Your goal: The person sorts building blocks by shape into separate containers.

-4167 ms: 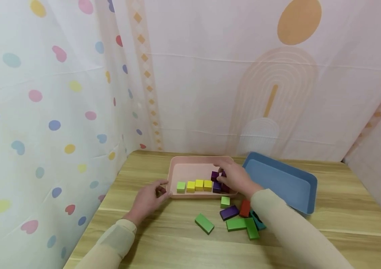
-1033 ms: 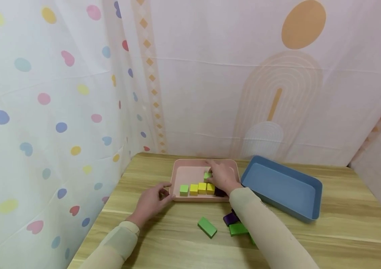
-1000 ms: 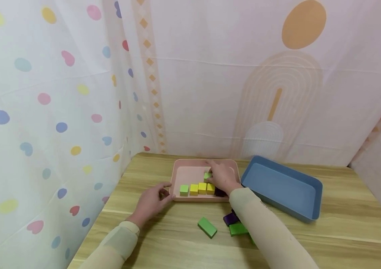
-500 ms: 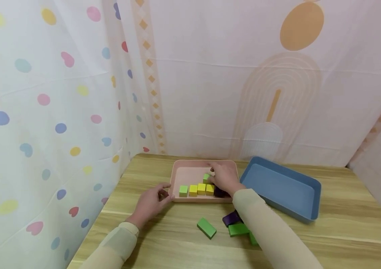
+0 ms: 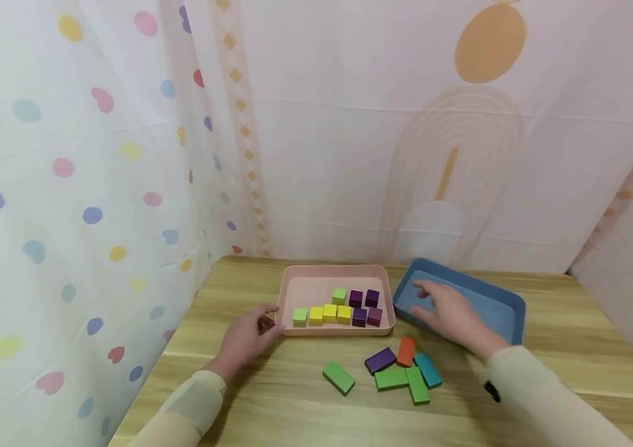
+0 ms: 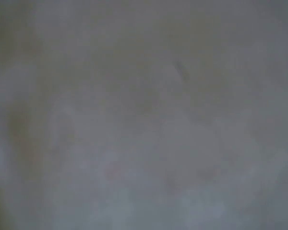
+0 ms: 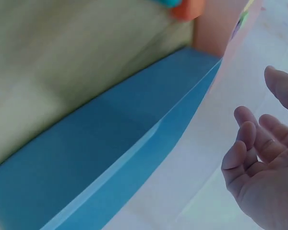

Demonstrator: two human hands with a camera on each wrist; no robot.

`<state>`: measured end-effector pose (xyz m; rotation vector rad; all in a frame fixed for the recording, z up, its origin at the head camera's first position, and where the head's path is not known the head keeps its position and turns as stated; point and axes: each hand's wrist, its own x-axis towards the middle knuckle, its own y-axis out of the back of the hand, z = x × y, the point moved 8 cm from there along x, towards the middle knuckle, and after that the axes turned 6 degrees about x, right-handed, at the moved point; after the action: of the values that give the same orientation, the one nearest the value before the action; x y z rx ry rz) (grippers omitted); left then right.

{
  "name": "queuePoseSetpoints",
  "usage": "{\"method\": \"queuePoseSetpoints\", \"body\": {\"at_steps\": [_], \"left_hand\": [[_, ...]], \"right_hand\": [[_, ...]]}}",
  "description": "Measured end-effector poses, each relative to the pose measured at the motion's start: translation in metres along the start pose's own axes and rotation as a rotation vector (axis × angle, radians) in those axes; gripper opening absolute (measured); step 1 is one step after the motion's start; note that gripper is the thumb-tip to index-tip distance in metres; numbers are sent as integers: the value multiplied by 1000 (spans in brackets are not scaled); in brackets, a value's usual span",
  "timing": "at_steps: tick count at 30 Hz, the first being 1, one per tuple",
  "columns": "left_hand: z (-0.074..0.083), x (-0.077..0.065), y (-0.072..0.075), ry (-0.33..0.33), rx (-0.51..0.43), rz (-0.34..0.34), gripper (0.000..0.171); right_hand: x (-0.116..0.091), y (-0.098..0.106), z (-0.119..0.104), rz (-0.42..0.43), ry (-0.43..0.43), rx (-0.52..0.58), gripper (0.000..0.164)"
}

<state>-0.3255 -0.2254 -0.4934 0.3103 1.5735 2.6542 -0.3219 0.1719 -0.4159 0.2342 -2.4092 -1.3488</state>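
Observation:
In the head view my left hand point(image 5: 246, 338) touches the left end of a pink tray point(image 5: 308, 279), its thumb and fingers loosely bent at the rim. Inside the tray are small cubes: a light green cube point(image 5: 300, 317) at front left, several yellow ones such as this yellow cube point(image 5: 330, 313), another green cube point(image 5: 339, 296), and several purple ones like this purple cube point(image 5: 359, 317). My right hand point(image 5: 453, 313) hovers over a blue tray point(image 5: 484, 290), fingers apart and holding nothing; the right wrist view also shows the bare hand point(image 7: 269, 177).
In front of the trays lie rectangular blocks: a lone green block point(image 5: 339, 377), a purple block point(image 5: 380, 361), a red-orange block point(image 5: 406, 352), a teal block point(image 5: 428, 370) and two touching green ones. Curtains point(image 5: 322, 155) hang behind the wooden table point(image 5: 272, 397). The left wrist view is a blur.
My right hand has let go of the second green cube in the pink tray, leaving it behind the yellow row, and has moved right over the blue tray. My left hand stays put.

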Motion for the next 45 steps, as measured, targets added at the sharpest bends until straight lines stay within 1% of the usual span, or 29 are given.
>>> {"method": "queuePoseSetpoints", "body": {"at_steps": [5,7,10,14,16,18,23,27,32,35,40,42,45], "left_hand": [[-7,-4,4,9,0,13,46],[-8,-6,6,4,8,22,45],[-7,-7,8,-6,4,16,46],[-3,-8,7,-17,-7,-2,46],[-3,-8,7,-12,-7,0,46],[-3,-7,8,-8,-4,3,45],[-5,-6,8,-4,2,5,45],[-7,-7,7,-2,2,-2,46],[-9,-6,8,2,11,-4,46],[-10,-5,9,6,26,-4,45],[-8,-5,12,-15,63,0,43],[-6,-6,14,-30,77,9,43],[-4,-6,17,-35,100,22,45]], "right_hand": [[-47,29,34,44,-51,-10,59],[-64,38,49,55,-91,6,61],[-88,50,70,68,-154,32,64],[-113,62,95,76,-228,22,69],[-122,67,104,82,-249,11,71],[-129,68,110,69,-270,-2,75],[-136,65,117,36,-286,-18,80],[-141,57,118,25,-306,-15,79],[-141,51,117,35,-320,-10,78],[-142,48,116,47,-320,-6,74],[-141,44,114,54,-317,7,69],[-141,44,112,58,-312,12,69],[-139,43,109,64,-304,16,68]]}}
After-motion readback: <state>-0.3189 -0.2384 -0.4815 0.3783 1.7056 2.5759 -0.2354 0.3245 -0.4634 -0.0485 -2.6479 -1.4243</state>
